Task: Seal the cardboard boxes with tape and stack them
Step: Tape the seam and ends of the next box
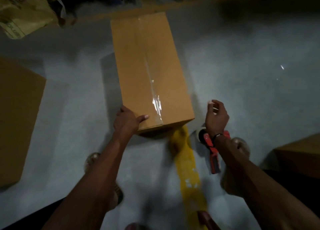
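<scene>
Boxes are being sealed on a grey floor [242, 74]. Nearest the viewer, a yellow line [187, 174] is crossed by the forearms, and a red tape gun [213, 153] lies on the floor under the right wrist. The left hand [127, 120] is pressed, fingers fairly straight, on the near left corner of the box [149, 70]; the right hand [217, 117] is held free just off the near right corner, fingers loosely curled on nothing. The box's long axis is pointed away from the hands, with clear tape [155, 95] laid along its seam. Open floor is seen on both sides. A second box [15, 117] lies well left, a third [299, 153] near right; a bag [22, 10] sits far left.
</scene>
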